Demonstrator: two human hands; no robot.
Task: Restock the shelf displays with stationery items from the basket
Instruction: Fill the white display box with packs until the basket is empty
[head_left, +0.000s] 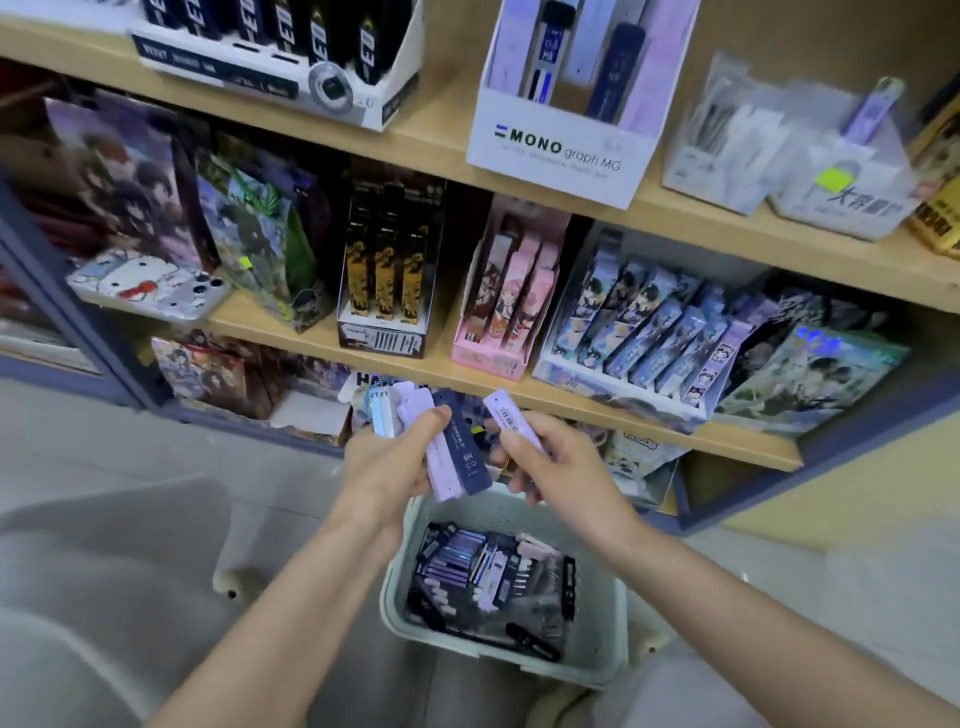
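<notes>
Left hand (387, 465): curled around a fanned bunch of slim cases (457, 447), light blue, lilac and dark navy, with the thumb pressed across their front.
Right hand (558, 467): pinches 1 lilac case (514, 418), tilted, its barcode side facing up.
Position of hands: side by side above the basket, in front of the lower shelf edge.
Basket (608, 670): pale green, on the floor below the hands, with more cases (483, 577) lying loose inside.
MONO display box (561, 150): white, on the upper wooden shelf, with upright packs in it.
Middle shelf (441, 364): a row of printed display boxes.
</notes>
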